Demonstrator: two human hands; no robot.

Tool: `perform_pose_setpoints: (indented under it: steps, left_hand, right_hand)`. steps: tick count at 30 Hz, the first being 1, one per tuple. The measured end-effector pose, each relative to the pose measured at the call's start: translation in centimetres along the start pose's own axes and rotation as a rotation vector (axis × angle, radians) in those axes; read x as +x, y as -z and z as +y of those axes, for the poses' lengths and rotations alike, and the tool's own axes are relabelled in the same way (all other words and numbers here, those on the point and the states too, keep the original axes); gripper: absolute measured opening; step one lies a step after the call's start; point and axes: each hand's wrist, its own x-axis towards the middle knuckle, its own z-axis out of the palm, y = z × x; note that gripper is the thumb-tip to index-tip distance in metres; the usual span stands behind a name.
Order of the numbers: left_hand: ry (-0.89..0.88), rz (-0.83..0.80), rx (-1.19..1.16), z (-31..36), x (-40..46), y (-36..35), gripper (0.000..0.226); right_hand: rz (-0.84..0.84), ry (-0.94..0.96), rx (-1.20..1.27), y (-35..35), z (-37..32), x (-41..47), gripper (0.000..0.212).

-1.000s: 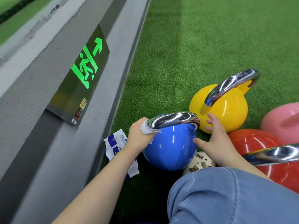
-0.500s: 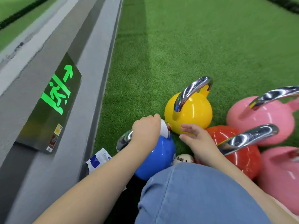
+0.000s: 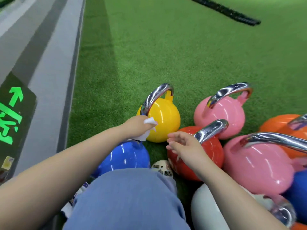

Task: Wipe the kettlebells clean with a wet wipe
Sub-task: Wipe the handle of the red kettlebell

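Several bright kettlebells with chrome handles stand on green turf. My left hand (image 3: 137, 126) grips a white wet wipe (image 3: 148, 126) at the near side of the yellow kettlebell (image 3: 164, 118), by the foot of its handle. Below it sits the blue kettlebell (image 3: 126, 155), partly hidden by my arm and knee. My right hand (image 3: 184, 145) hovers with relaxed fingers over the red kettlebell (image 3: 211, 151), holding nothing. Two pink kettlebells (image 3: 224, 117) (image 3: 259, 165) and an orange one (image 3: 280, 125) stand to the right.
A grey ledge (image 3: 49, 63) with a green exit sign (image 3: 11, 117) runs along the left. My blue-trousered knee (image 3: 129, 200) fills the foreground, with a patterned shoe (image 3: 162, 167) beyond it. A white kettlebell (image 3: 207, 208) lies by my right arm. A black rope (image 3: 224, 10) lies far off.
My left hand has left the blue kettlebell's handle and carried the wipe up to the yellow kettlebell. The view has swung right, showing more kettlebells.
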Motion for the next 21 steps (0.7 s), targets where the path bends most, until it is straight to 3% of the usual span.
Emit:
perform_pose_setpoints:
  steps: [3, 6, 9, 14, 18, 21]
  left_hand:
    - [0.022, -0.114, -0.373, 2.1, -1.1, 0.4, 0.030]
    - [0.057, -0.414, -0.669, 3.9, -1.4, 0.2, 0.034]
    - [0.051, -0.685, -0.803, 4.9, -1.2, 0.1, 0.045]
    - [-0.120, -0.995, -1.009, 5.1, -0.8, -1.1, 0.066]
    - [-0.252, -1.189, -1.094, 5.9, -0.4, -2.7, 0.066]
    - [-0.356, -1.201, -1.162, 6.4, 0.0, -3.8, 0.072]
  right_hand:
    - [-0.021, 0.017, 0.075, 0.7, -0.5, -1.0, 0.020]
    - [0.023, 0.030, 0.165, 1.9, -0.6, -2.2, 0.025]
    - [0.113, 0.033, 0.229, 3.2, -0.7, -3.2, 0.023]
    - [0.241, 0.027, 0.236, 4.6, -0.6, -4.1, 0.009]
    - [0.269, -0.025, 0.276, 5.4, -0.1, -4.6, 0.009]
    - [0.264, -0.062, 0.343, 5.9, 0.2, -4.7, 0.013]
